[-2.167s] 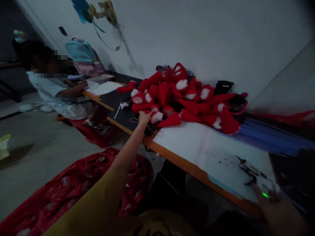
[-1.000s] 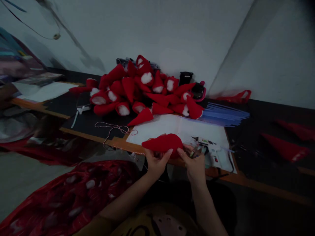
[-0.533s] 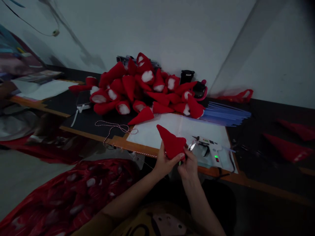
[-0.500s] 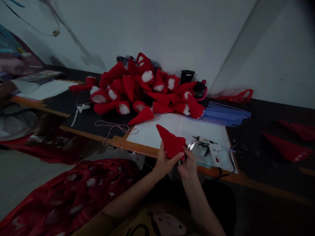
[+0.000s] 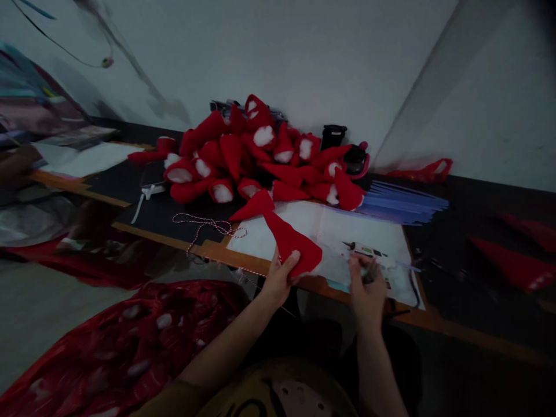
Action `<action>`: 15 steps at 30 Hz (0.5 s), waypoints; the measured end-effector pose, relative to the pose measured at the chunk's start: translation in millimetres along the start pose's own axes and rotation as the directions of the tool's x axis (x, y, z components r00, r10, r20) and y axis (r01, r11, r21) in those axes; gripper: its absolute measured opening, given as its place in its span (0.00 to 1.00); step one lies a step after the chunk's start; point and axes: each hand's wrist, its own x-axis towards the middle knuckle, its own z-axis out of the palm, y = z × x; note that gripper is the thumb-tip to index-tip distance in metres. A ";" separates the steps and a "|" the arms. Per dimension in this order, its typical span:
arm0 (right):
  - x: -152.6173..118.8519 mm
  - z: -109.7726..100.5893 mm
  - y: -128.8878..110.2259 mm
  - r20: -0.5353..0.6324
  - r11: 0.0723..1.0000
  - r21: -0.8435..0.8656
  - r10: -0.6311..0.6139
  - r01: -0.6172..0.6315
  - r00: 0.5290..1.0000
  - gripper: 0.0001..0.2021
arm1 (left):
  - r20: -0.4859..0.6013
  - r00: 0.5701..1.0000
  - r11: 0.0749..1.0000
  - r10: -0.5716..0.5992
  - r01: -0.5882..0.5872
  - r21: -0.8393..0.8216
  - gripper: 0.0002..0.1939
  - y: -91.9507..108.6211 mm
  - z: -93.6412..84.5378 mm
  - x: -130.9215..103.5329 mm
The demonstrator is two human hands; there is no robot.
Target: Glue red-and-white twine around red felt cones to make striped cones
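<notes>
Currently L hand (image 5: 277, 285) is pinching red cone (image 5: 300, 248) over near edge of white paper (image 5: 339, 229), thumb on top, prob. steadying it; R hand (image 5: 368, 292) is sitting at glue gun (image 5: 368, 251), fingers bent, grip unclear.

"Room to pass?"
"White paper (image 5: 334, 231) lies open at 2 o'clock from the held red cone (image 5: 299, 249)."
"And in the way?"
"A heap of red cones (image 5: 231, 153) crosses the desk (image 5: 156, 223) from 10 to 1, the glue gun (image 5: 367, 251) at 3."
</notes>
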 end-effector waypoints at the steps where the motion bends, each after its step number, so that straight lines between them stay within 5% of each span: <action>1: 7.9 -14.4 4.7 -0.064 0.963 -0.262 -0.082 0.063 0.995 0.20 | 0.001 0.998 0.998 -0.058 0.058 -0.013 0.26 2.1 -2.3 -0.3; 4: 30.1 -56.8 22.9 -0.059 0.728 -0.683 -0.140 0.062 0.988 0.26 | 0.013 0.989 0.988 -0.150 0.150 -0.020 0.24 7.0 -9.7 0.0; 8: 50.2 -84.6 46.0 0.103 0.593 -0.804 0.193 -0.033 0.976 0.29 | 0.037 0.996 0.996 -0.082 0.081 0.039 0.23 3.7 -12.3 -0.1; 12: 63.3 -81.9 55.5 0.131 0.653 -0.755 0.226 -0.050 0.965 0.28 | 0.169 0.966 0.920 0.195 -0.240 0.312 0.31 -3.3 -9.5 -3.7; 15: 62.7 -75.5 52.4 0.044 0.828 -0.535 0.224 -0.166 0.974 0.26 | 0.229 0.921 0.756 0.315 -0.390 0.527 0.33 -2.6 -12.1 -6.6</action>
